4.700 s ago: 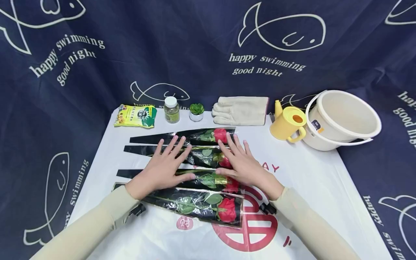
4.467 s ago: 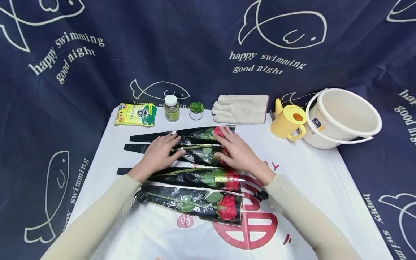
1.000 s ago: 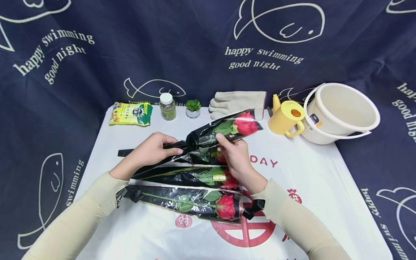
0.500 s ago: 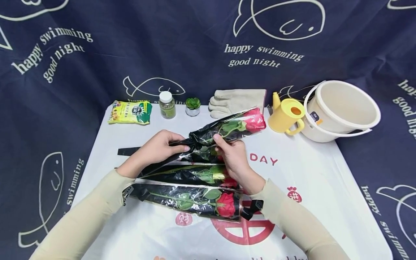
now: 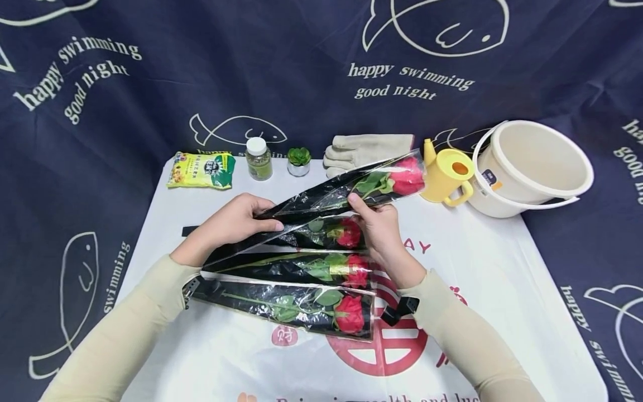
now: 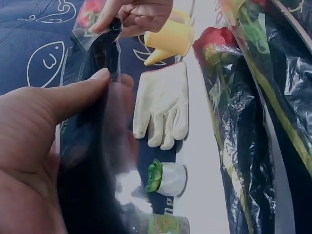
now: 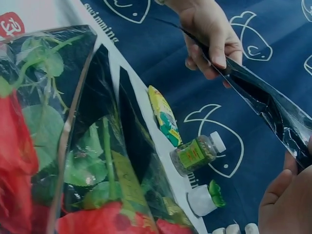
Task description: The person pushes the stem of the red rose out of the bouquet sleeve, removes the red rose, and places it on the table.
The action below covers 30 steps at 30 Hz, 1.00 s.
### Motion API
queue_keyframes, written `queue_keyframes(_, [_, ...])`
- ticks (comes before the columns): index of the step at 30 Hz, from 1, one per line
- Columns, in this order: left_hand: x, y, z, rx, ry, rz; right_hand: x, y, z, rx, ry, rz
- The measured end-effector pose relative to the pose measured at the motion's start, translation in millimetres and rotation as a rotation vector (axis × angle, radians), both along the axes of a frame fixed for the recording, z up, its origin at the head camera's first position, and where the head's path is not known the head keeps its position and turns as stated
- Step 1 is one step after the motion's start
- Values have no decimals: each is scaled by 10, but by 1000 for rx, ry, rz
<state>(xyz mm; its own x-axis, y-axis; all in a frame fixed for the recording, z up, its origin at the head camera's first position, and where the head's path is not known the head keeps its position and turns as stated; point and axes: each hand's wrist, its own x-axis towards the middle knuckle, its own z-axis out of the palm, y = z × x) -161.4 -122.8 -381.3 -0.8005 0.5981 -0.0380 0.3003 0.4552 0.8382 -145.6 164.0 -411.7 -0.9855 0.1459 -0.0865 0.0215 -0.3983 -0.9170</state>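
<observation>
At the centre of the head view: a red rose in a long, tapering sleeve of black and clear film (image 5: 321,198), held aslant above the table, bloom to the upper right.
Left hand (image 5: 238,223): pinches the sleeve's narrow part between thumb and fingers.
Right hand (image 5: 379,231): grasps the sleeve below the bloom, thumb uppermost.
Sleeved roses beneath: far rose (image 5: 321,234), middle rose (image 5: 301,268) and near rose (image 5: 306,312), blooms rightward.
White tabletop (image 5: 492,251): spreads from the near rose to the bottom of the frame, and rightward to a slanting edge.
Tight side: the held bloom's end overlaps the off-white fabric glove (image 5: 366,149) and yellow watering can (image 5: 447,176); contact cannot be told.
Hidden: the left fingertips, behind the sleeve; part of the far rose's stem end.
Cut off: the held bloom, by the left wrist view's top; the right hand, by the right wrist view's edge.
</observation>
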Motion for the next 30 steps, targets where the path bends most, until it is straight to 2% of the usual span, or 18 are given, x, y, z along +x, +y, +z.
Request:
queue_keyframes(4, [-22, 47, -11, 13, -57, -10, 22, -25, -40, 43, -4, 6])
queue_keyframes(7, [-37, 142, -12, 19, -65, -18, 52, -61, -64, 98, -8, 2])
queue_keyframes(12, [-59, 278, 2, -5, 36, -39, 76, -115, -37, 72, 11, 18])
queue_keyframes(14, [-60, 278, 16, -13, 60, -35, 75, -108, -3, 28, 33, 11])
queue_keyframes(17, [-67, 218, 16, -37, 33, -34, 68, -77, 28, -9, 65, -25])
queue_keyframes(21, [-91, 136, 41, -88, 28, -52, 56, -72, 27, 2, 77, -65])
queue_keyframes(26, [-93, 97, 81, -92, 59, -57, 62, -116, -3, -44, 53, -49])
queue_keyframes(30, [-69, 105, 49, -52, 44, -23, 102, -176, -36, -62, 38, -20])
